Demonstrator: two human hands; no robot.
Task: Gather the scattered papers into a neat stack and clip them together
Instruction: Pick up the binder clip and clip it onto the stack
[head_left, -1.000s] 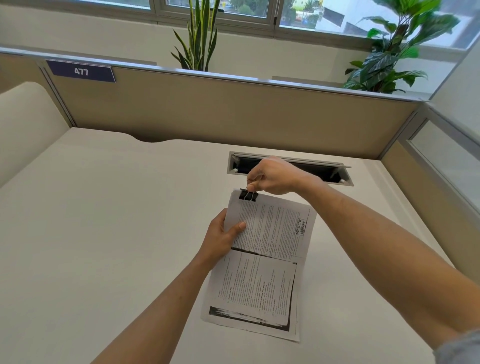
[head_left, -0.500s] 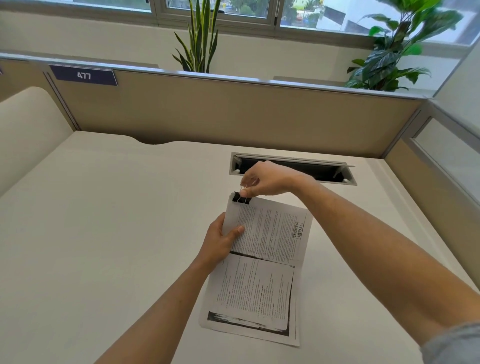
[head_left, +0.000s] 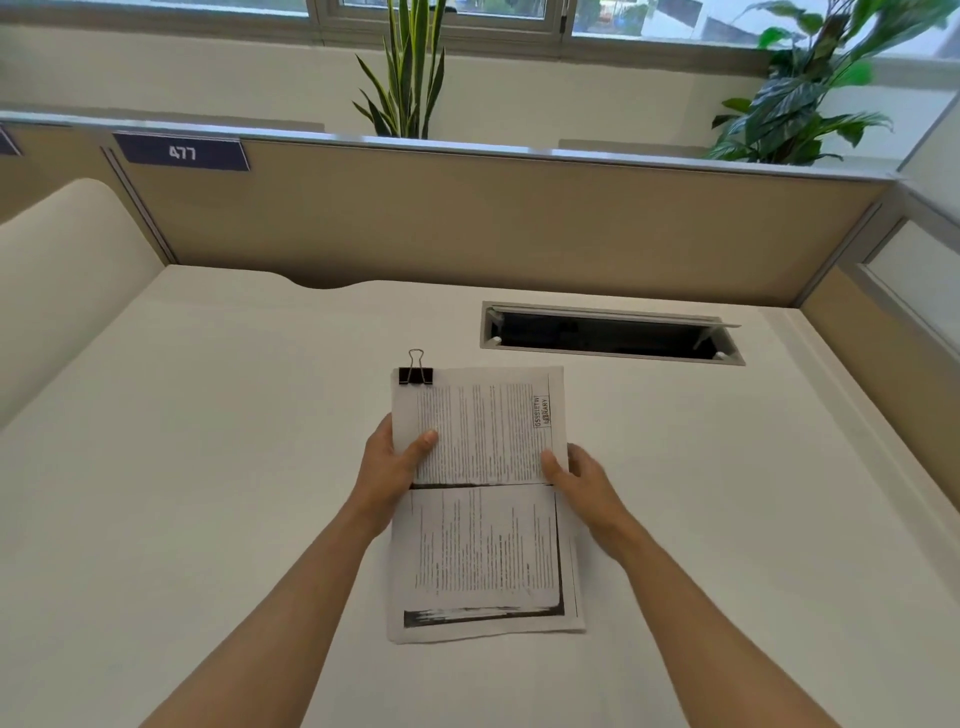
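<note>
Since a second ago the right hand has left the clip and come down to the right edge of the papers, thumb on top, pinching the stack. Nearest, the papers' lower edge lies toward the person on the white desk. Midway up, the left hand holds the left edge, thumb curled over the printed page. At the far left corner the black binder clip is clamped on, its wire handle upright. Beyond lie a cable slot, a tan partition with a 477 sign, and plants.
</note>
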